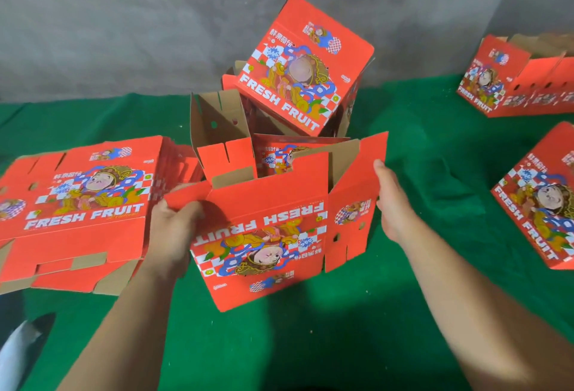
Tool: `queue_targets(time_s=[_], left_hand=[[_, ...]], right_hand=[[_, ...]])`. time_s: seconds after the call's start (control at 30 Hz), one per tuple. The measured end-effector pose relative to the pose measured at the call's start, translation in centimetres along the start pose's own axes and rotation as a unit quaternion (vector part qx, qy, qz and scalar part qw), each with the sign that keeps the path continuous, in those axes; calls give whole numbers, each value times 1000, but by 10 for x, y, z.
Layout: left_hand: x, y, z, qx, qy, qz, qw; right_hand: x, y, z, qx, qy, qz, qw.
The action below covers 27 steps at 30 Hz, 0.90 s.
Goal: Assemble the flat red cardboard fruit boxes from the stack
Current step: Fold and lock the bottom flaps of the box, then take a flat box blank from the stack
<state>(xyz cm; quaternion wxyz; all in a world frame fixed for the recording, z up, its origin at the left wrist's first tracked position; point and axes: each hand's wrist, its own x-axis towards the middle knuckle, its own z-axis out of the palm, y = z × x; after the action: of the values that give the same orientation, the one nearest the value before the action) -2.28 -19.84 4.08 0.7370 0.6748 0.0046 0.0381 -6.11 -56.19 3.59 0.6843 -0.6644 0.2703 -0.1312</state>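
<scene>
Red fruit box (267,235), half opened, stands on the green cloth (310,344) right between my two hands, printed front facing me w/ "FRESH FRUIT" upside down. My left hand (174,229) pinches the box's left side flap (189,198), thumb on top, fingers curled under the edge, so that grip is clenched on the flap. My right hand (392,204) is released: fingers straight, palm flat against the outside of the right end panel (354,201), which swings out at an angle from the box corner. Top flaps stand up beyond my hands, brown cardboard inside showing.

Left of my left hand, touching close by: the stack of flat boxes (77,204), top one print-up, edges of the lower ones fanned out a bit. Beyond the box I hold, further from both hands: an opened box (220,129) w/ brown inner walls showing, and behind it a tilted box (298,67) leaning on one corner against others, in front of the grey wall (124,18).

Well off to the right of my right hand: 2 more boxes, one far (515,83) w/ flaps open at top, one nearer (540,201) cut by the frame edge. Down by my left forearm, at bottom left corner, something grey-white and dark (21,347); can't tell what.
</scene>
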Motion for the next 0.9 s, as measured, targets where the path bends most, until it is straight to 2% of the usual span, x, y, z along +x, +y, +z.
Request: queue_targets(time_s=[0.1,0.23,0.3,0.4,0.47,0.53,0.57,0.63,0.7,0.77,0.83,0.9], left_hand=[[2,7,8,9,-17,41,999],[-11,15,26,200,-87,97,971],[-17,22,37,203,-98,95,970],[-15,30,36,227,-155,55,960],[-9,34,29,337,-205,-17,919],[-7,39,27,426,-223,-78,873],[-10,40,28,440,-223,-79,866],[-15,41,35,425,-213,-57,878],[-16,33,42,352,-185,-38,917],[-18,23,51,300,-124,-14,946],[-19,14,58,320,-54,27,946],[-17,10,61,360,-29,43,931]], right_hand=[[-10,3,1,45,-18,-16,999],[-26,0,5,82,-106,-14,991],[-29,-9,3,92,-128,-1,988],[-34,-19,2,99,-89,-68,989],[-38,-13,-1,81,-33,-133,987],[-45,3,-9,38,-28,-189,981],[-49,8,-13,0,-43,-215,976],[-51,17,-26,-65,-75,-255,962],[-50,18,-37,-128,-97,-297,941],[-49,18,-45,-157,-118,-310,930],[-51,19,-50,-166,-137,-273,938],[-56,19,-54,-174,-132,-246,944]])
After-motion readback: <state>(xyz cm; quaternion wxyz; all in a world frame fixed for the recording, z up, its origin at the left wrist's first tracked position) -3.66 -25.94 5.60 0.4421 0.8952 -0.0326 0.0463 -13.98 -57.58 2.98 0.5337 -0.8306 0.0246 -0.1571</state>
